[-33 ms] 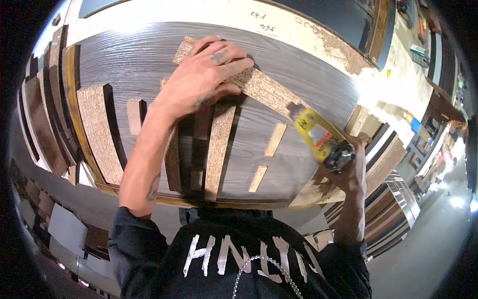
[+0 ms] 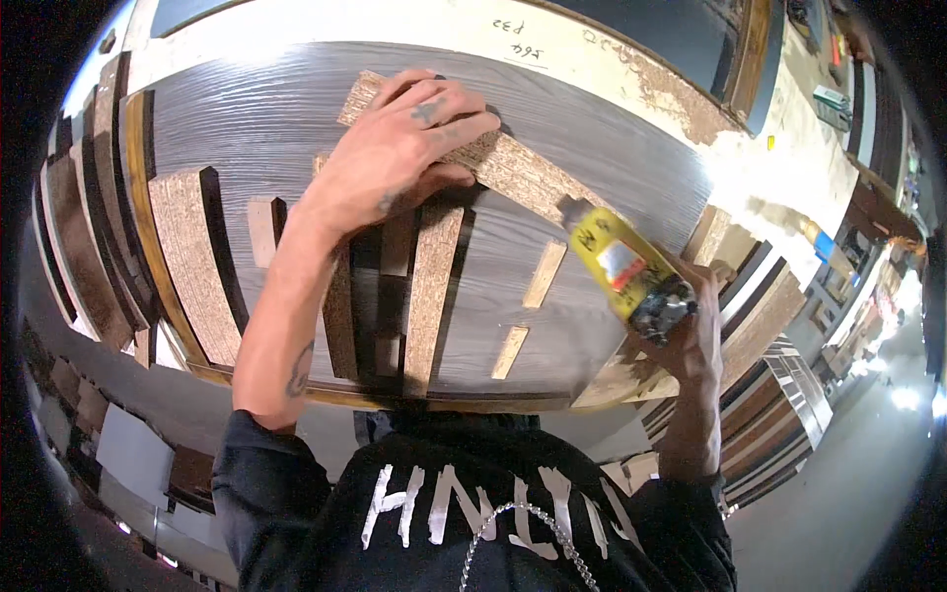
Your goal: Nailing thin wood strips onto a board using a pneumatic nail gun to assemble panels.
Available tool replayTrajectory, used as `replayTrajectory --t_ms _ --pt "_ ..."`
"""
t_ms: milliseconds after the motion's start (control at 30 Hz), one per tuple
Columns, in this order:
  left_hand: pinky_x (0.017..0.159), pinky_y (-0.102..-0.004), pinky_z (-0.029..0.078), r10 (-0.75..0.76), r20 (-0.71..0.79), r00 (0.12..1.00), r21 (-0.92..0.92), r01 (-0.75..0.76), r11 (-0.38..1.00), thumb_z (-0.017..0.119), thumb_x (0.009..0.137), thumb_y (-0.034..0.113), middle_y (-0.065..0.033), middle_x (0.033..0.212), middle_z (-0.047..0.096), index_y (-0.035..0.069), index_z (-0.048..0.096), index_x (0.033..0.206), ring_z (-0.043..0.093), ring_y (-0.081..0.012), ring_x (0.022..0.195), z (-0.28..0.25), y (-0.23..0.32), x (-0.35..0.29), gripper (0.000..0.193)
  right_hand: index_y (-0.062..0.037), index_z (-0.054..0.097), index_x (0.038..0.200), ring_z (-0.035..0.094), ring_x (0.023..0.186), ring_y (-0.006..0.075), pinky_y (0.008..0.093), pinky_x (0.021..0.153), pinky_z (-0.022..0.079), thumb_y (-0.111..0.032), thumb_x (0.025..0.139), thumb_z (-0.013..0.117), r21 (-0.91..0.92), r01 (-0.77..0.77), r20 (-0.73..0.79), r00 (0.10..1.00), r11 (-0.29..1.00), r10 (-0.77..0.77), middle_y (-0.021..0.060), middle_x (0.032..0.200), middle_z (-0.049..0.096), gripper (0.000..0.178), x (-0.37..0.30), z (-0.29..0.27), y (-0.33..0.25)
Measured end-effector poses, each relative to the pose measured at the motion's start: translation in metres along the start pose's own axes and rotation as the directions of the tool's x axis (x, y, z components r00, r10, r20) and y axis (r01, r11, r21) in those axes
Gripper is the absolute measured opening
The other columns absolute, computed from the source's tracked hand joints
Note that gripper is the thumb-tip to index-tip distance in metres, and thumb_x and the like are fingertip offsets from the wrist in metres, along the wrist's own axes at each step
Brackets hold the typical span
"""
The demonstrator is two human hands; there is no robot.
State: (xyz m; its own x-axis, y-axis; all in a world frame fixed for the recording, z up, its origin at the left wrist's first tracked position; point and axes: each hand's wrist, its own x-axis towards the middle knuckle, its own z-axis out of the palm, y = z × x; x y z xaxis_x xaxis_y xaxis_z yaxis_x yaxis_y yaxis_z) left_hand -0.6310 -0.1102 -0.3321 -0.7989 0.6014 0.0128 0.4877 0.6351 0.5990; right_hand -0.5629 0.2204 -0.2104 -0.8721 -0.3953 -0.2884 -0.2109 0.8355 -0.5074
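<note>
My left hand (image 2: 404, 138) is closed over a chipboard strip (image 2: 523, 176) that lies slantwise across a grey wood-grain board (image 2: 612, 128). The strip's left end shows past the knuckles. In my right hand (image 2: 695, 335) is a yellow bottle-shaped tool (image 2: 614, 259) with a label, a dark nose and a shiny black rear end; I cannot make out its exact kind. Its nose is at the strip's right end; whether it touches is unclear. The tool hides part of the right hand's fingers. Below the left hand, a second chipboard strip (image 2: 434, 296) points toward my body.
Two small chipboard pieces (image 2: 545, 274) lie on the board between my hands. A wider chipboard plank (image 2: 192, 261) and a short block (image 2: 263, 229) are at left. Stacked panels (image 2: 99, 217) line the left side. A brush with a blue band (image 2: 817, 240) lies at right.
The yellow tool has shifted slightly left, its nose now further along the strip. My left hand has stayed on the strip, and the whole view has drifted a little.
</note>
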Motion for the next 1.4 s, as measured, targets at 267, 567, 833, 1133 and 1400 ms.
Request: replayTrajectory --t_ms 267,567,833,1133,1400 --pt "0.114 -0.0439 0.033 0.023 -0.080 0.997 0.007 -0.022 1.000 0.063 0.080 0.020 -0.0041 0.125 0.061 0.014 0.062 0.127 0.053 -0.0248 0.121 0.001 -0.003 0.002 0.047 -0.0007 0.057 0.125 0.061 0.100 0.0271 0.0360 0.083 0.052 -0.015 0.057 0.088 0.043 -0.194 0.258 0.950 0.980 0.177 0.0165 0.117 0.062 0.077 0.046 0.019 -0.022" --pt "0.116 -0.0422 0.031 0.025 -0.100 0.995 0.086 -0.016 0.996 0.050 0.087 0.010 -0.0019 0.127 0.060 0.014 0.062 0.126 0.052 -0.0229 0.124 0.010 -0.003 -0.003 0.041 -0.0015 0.059 0.122 0.058 0.098 0.0267 0.0413 0.079 0.052 -0.030 0.067 0.089 -0.163 0.076 0.062 0.996 0.984 -0.066 0.0139 0.104 0.057 0.069 0.050 0.023 -0.042" --pt "0.115 -0.0420 0.032 0.022 -0.095 0.995 0.052 -0.017 0.998 0.057 0.085 0.016 -0.0018 0.126 0.061 0.015 0.062 0.126 0.051 -0.0235 0.124 0.010 -0.002 -0.003 0.042 0.0009 0.062 0.120 0.065 0.081 0.0220 0.0346 0.069 0.054 -0.025 0.066 0.088 -0.019 0.043 0.082 0.996 0.999 -0.041 0.0136 0.095 0.066 0.065 0.046 0.019 -0.030" --pt "0.115 -0.0427 0.031 0.015 -0.091 0.996 0.050 -0.010 0.999 0.072 0.076 0.026 -0.0010 0.127 0.061 0.018 0.060 0.129 0.051 -0.0229 0.124 0.012 -0.006 -0.004 0.056 0.0027 0.062 0.119 0.068 0.076 0.0199 0.0332 0.069 0.056 -0.015 0.069 0.082 0.098 -0.206 0.294 0.941 0.974 0.170 0.0148 0.093 0.071 0.056 0.053 0.015 -0.038" --pt "0.115 -0.0424 0.031 0.027 -0.087 0.996 0.063 -0.022 0.998 0.067 0.079 0.021 -0.0014 0.126 0.061 0.017 0.060 0.129 0.052 -0.0226 0.124 0.008 -0.005 -0.005 0.050 -0.0040 0.051 0.131 0.059 0.108 0.0289 0.0379 0.091 0.050 -0.004 0.054 0.089 0.122 0.141 0.151 0.976 0.983 -0.158 0.0161 0.125 0.059 0.086 0.049 0.014 -0.044"
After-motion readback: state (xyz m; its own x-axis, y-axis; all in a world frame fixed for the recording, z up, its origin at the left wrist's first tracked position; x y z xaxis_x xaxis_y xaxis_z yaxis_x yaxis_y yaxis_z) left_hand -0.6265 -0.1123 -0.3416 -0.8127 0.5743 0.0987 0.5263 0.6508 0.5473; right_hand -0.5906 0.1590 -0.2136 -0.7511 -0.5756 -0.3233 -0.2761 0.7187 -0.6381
